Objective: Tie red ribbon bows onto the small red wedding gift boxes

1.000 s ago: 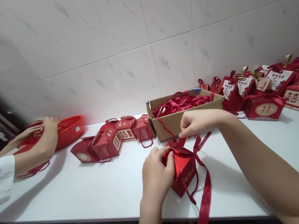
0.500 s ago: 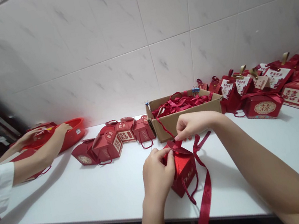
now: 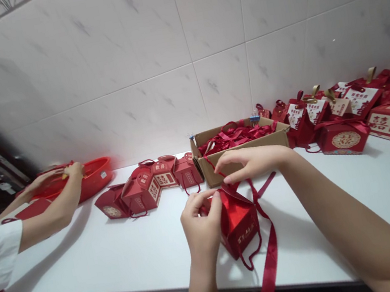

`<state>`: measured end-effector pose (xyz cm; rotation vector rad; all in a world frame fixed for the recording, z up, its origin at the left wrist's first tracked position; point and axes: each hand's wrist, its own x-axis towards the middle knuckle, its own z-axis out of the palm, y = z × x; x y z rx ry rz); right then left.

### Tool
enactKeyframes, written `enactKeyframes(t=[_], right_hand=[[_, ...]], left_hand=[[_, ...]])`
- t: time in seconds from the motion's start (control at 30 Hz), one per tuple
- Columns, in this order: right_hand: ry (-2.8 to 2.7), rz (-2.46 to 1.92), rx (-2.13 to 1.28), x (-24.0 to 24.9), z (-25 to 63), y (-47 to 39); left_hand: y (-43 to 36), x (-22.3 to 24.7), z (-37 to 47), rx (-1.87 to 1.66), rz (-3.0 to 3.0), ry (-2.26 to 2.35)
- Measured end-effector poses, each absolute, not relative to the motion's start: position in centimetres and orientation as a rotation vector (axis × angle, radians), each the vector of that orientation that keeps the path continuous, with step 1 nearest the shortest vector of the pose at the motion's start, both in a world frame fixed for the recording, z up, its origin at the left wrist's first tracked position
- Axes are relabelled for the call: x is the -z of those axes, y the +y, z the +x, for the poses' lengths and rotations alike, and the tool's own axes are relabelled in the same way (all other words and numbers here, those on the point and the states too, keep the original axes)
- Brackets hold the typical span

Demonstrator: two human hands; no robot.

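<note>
A red gift box (image 3: 238, 216) with a rope handle stands on the white table before me. My left hand (image 3: 202, 217) is closed at its upper left, thumb and fingers pinching by the top flaps. Over the top hovers my right hand (image 3: 249, 162), its thumb and forefinger apart, the thumb near the raised round flap; nothing plainly sits between them. A dark red ribbon (image 3: 270, 253) comes from behind the box and hangs over the table's front edge. Part of a thin red strand shows by my right fingertips; its lower end is hidden.
Behind the box stands a cardboard carton (image 3: 245, 153) of red ribbons. Several closed gift boxes (image 3: 142, 190) are to its left, and many finished-looking boxes (image 3: 344, 135) crowd the right. At far left a co-worker's hands (image 3: 73, 172) reach into a red basin (image 3: 100, 177).
My right thumb and forefinger have parted from a pinch at the box top. My left hand has shifted slightly left. The co-worker's hand has moved left over the basin.
</note>
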<state>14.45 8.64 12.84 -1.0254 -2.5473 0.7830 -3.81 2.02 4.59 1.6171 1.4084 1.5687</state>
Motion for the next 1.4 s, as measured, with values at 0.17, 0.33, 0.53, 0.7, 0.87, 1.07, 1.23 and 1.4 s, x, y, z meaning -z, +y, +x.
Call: enactKeyframes(t=[0.17,0.33,0.53,0.7,0.87,1.07,1.23,1.4], right_hand=[[-2.591,-0.635,-1.111,-12.8,14.3,8.6],[-2.338,-0.477,-1.327,-13.2,14.6,7.6],[-2.357,-0.635,-1.049,-13.9,14.1,6.5],[-2.490,-0.630,-1.080,-14.1,13.5,6.1],[-2.021,-0.559,-1.112,-14.3,14.5,5.4],[-1.670,-0.353,-0.830,-14.7,16.1,4.4],[-1.697,-0.482,-0.890,-14.8,15.3,4.6],[-1.971,-0.716,-1.062,-14.1,13.7,5.9]], left_hand=[[0.8,-5.5,-4.2,-1.717,1.479,1.042],[0.5,-6.0,-5.4,-1.646,1.619,1.207],[0.2,-5.9,-5.4,-1.690,1.606,1.177],[-0.1,-5.8,-4.7,-1.836,1.669,1.194],[0.6,-6.0,-5.6,-1.489,1.838,1.540],[0.4,-5.8,-6.8,-0.998,1.929,1.470],[0.5,-5.6,-6.6,-0.995,1.927,1.384],[1.1,-5.6,-6.9,-1.073,1.788,1.268]])
